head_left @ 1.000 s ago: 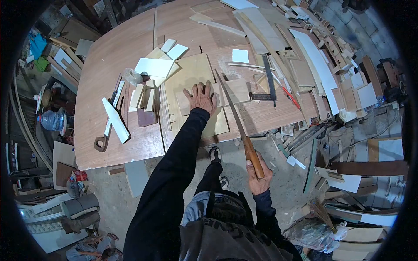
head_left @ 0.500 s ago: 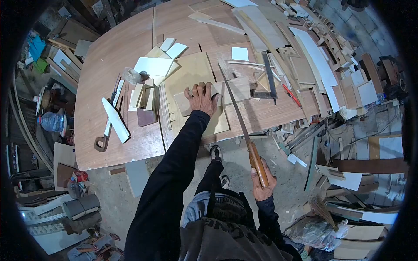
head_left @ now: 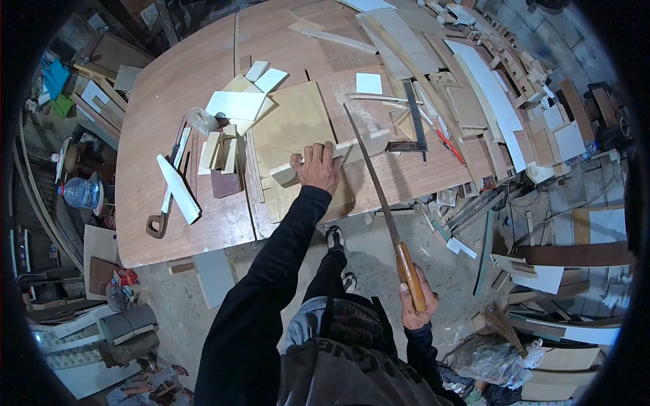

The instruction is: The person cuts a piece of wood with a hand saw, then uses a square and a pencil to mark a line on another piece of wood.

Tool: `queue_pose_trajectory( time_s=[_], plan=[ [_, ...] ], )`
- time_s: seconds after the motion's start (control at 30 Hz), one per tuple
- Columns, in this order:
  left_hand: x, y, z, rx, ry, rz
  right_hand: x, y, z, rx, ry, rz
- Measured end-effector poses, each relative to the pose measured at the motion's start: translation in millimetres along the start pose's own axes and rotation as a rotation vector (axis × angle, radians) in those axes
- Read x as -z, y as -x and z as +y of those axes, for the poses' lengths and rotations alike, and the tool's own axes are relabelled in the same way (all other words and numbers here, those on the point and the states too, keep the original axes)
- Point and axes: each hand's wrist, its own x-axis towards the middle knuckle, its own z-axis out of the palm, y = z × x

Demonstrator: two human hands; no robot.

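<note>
Left hand (head_left: 317, 169), frame centre, grips a wood strip (head_left: 338, 154) on the surface (head_left: 162, 101). Right hand (head_left: 414, 301), lower right, is closed around the saw (head_left: 386, 203) handle.

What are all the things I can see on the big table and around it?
Table: one, reddish-brown wood, fills the upper middle.
Wood strip: one, pale, on the table's near edge, under the left hand.
Plywood sheet: one, yellowish, flat beneath the strip.
Hand saw: one, long grey blade, brown handle, slanting across the strip.
White offcuts: several, stacked left of the sheet.
Second saw: one, dark handle, table's left side.
Steel square: one, dark, right of the sheet.
Board pile: many, tan and white, far right.
Water bottle: one, clear, floor at left.
Left hand: on the strip.
Right hand: around the saw handle.
</note>
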Motion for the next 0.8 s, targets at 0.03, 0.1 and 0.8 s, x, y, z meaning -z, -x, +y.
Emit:
queue_pose_trajectory(
  time_s=[0.03, 0.1, 0.8],
  plan=[
    [-1.3, 5.6, 1.9, -0.02, 0.003, 0.064, 1.5, 2.5, -0.3, -0.015, -0.005, 0.001],
    [-2.8, 11.2, 5.6, -0.045, 0.01, 0.126, 5.7, 7.2, -1.2, -0.037, 0.026, 0.002],
    [1.0, 14.1, 11.0, 0.014, 0.002, 0.08, 10.0, 23.6, 6.8, -0.028, 0.052, -0.037]
  ],
)
